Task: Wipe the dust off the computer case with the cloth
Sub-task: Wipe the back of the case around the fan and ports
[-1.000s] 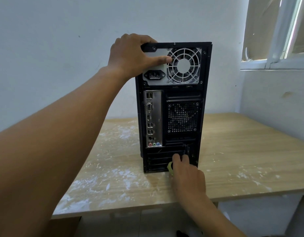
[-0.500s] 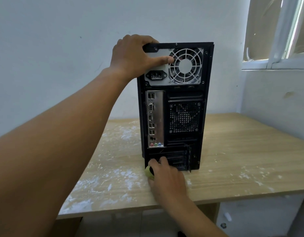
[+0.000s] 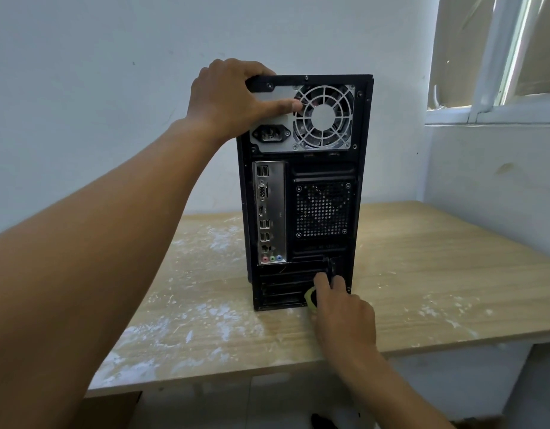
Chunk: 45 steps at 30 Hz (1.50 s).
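The computer case (image 3: 304,193) is stood upright on the wooden table (image 3: 437,258), its back turned toward the camera, and its top corner is gripped by the left hand (image 3: 230,100). A yellow-green cloth (image 3: 310,297) is clutched in the right hand (image 3: 344,314) and pressed against the lowest slots of that back.

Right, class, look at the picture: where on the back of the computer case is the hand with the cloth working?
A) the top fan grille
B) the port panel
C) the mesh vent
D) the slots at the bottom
D: the right hand presses the yellow-green cloth against the lowest slots of the computer case, while the left hand grips its top corner.
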Each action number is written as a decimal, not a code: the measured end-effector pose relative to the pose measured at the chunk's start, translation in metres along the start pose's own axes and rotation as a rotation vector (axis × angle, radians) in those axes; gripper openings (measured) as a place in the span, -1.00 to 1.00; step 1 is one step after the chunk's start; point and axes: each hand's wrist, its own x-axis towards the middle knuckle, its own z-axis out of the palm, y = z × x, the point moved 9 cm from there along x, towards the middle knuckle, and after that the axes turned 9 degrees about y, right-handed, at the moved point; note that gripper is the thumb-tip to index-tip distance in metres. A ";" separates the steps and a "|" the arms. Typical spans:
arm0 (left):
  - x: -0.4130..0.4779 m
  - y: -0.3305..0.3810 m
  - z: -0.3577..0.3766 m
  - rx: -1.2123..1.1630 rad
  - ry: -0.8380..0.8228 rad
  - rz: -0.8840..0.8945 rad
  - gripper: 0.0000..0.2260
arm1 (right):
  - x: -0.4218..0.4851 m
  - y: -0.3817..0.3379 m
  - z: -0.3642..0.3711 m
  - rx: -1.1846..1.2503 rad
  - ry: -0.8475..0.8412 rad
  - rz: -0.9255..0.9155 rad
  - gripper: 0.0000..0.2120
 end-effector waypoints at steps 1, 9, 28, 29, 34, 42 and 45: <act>0.000 0.000 0.000 0.003 0.000 0.001 -0.35 | 0.001 0.000 0.001 0.008 0.007 0.019 -0.66; 0.001 -0.001 0.001 0.002 0.011 0.006 -0.36 | 0.005 -0.007 0.008 0.074 0.020 0.090 -0.67; 0.001 -0.002 0.001 -0.012 -0.001 -0.006 -0.40 | -0.011 -0.051 0.011 0.516 -0.026 0.048 -0.65; 0.001 -0.001 0.001 -0.011 -0.002 -0.004 -0.40 | -0.012 -0.045 0.011 0.540 -0.011 0.099 -0.66; 0.001 -0.002 0.002 -0.017 -0.002 -0.010 -0.39 | -0.025 0.001 0.013 0.668 0.174 0.483 -0.76; 0.001 -0.001 0.001 -0.005 -0.006 -0.015 -0.38 | -0.031 0.014 0.012 0.769 0.358 0.661 -0.73; 0.000 0.000 0.001 -0.002 -0.005 -0.011 -0.39 | -0.028 0.009 0.014 0.713 0.307 0.612 -0.75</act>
